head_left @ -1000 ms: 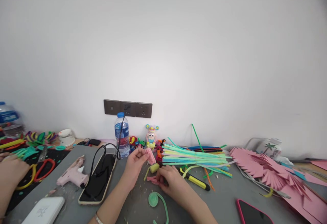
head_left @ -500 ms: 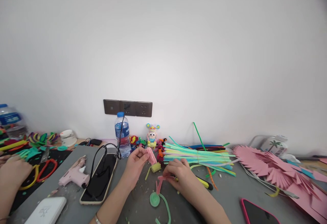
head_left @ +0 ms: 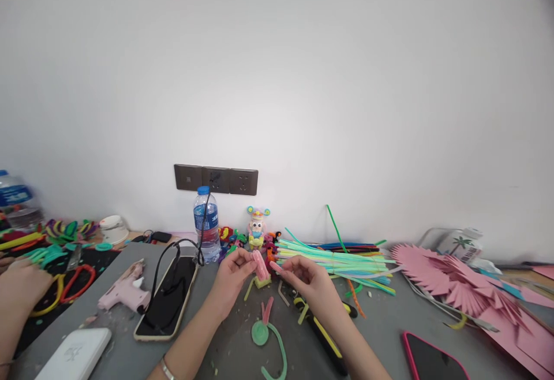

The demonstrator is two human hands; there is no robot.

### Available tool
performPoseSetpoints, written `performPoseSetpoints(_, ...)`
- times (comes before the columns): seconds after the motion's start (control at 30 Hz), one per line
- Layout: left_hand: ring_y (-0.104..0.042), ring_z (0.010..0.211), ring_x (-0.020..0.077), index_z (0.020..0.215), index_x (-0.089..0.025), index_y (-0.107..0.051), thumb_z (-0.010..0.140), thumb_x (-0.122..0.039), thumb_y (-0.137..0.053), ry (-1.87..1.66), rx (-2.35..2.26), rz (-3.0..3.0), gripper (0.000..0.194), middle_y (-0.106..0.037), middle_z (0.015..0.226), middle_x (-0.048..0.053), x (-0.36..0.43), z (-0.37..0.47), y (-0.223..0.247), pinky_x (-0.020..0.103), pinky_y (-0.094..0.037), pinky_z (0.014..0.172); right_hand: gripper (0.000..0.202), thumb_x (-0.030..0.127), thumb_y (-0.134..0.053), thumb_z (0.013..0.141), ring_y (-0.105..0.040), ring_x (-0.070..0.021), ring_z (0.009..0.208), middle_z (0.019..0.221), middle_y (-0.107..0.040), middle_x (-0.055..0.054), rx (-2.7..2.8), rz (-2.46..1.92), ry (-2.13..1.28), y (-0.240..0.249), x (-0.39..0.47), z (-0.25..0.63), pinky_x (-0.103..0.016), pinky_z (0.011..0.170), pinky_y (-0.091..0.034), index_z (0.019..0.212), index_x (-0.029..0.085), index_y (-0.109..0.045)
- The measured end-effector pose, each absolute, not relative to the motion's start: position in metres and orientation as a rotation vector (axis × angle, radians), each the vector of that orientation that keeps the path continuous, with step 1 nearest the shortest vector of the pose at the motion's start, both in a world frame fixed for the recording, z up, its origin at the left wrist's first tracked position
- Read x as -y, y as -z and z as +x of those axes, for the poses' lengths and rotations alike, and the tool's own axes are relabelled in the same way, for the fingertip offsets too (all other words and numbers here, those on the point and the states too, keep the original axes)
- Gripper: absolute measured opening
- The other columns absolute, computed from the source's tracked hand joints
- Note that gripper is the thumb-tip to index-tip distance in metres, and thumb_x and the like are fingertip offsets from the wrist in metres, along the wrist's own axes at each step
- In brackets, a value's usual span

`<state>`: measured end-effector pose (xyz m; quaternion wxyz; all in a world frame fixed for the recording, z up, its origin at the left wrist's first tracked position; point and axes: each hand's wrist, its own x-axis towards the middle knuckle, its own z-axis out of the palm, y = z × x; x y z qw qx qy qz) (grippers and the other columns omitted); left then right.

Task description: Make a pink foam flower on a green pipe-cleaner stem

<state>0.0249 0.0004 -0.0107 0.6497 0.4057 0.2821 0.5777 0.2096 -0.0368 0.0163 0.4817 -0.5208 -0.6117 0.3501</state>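
Note:
Between the fingertips of my left hand (head_left: 234, 279) is a folded pink pipe-cleaner piece (head_left: 260, 265). A yellow-green pipe-cleaner roll (head_left: 262, 282) shows just under it; whether the two are joined I cannot tell. My right hand (head_left: 305, 276) pinches a small pink pipe-cleaner bit (head_left: 275, 267), close to the folded piece but apart from it. Below the hands, a green pipe-cleaner coil (head_left: 260, 332) with a long curved tail lies on the table, pink strips at its top. Black-and-yellow pliers (head_left: 324, 339) lie partly under my right forearm.
Behind the hands stand a small figurine (head_left: 257, 228) and a water bottle (head_left: 206, 224). A pipe-cleaner bundle (head_left: 337, 261) lies to the right, near folded pink paper (head_left: 454, 282). On the left are a phone (head_left: 168, 299), a pink glue gun (head_left: 125, 293) and another person's hand (head_left: 26, 285).
My right hand has lifted from beside the green coil toward my left hand, carrying a small pink bit. The pliers now show more. My left hand keeps its pinch.

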Motion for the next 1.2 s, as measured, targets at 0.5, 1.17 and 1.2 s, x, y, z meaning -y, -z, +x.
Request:
performPoseSetpoints(0.5,-0.056,0.061,0.0121,0.069,-0.017,-0.057,0.067,-0.032,-0.08,-1.141,-0.542,1.006,0.028,-0.057,0.067,-0.002,0.011,0.027,0.004,0.025,-0.048,0.062,0.04,0.053,-0.075,0.066,-0.048,-0.012,0.056,0.063,-0.059,0.001,1.284,-1.067,-1.283,-0.007,0.034,0.203,-0.025,0.055,-0.037,0.078,0.016,-0.067)
performPoseSetpoints(1.17,-0.053,0.062,0.0113,0.069,-0.016,-0.058,0.066,-0.032,-0.08,-1.151,-0.635,1.165,0.026,-0.057,0.068,-0.002,0.008,0.027,0.011,0.02,-0.043,0.059,0.042,0.056,-0.075,0.063,-0.056,-0.0141,0.056,0.06,-0.061,0.0,1.394,-1.081,-1.281,-0.019,0.037,0.205,-0.027,0.058,-0.044,0.066,0.017,-0.059)
performPoseSetpoints(1.2,-0.054,0.063,0.0114,0.069,-0.016,-0.059,0.067,-0.031,-0.08,-1.151,-0.633,1.169,0.026,-0.058,0.068,-0.002,0.008,0.027,0.01,0.02,-0.043,0.06,0.042,0.056,-0.075,0.063,-0.056,-0.0141,0.056,0.06,-0.061,0.0,1.395,-1.08,-1.278,-0.018,0.036,0.204,-0.027,0.058,-0.044,0.066,0.017,-0.059)
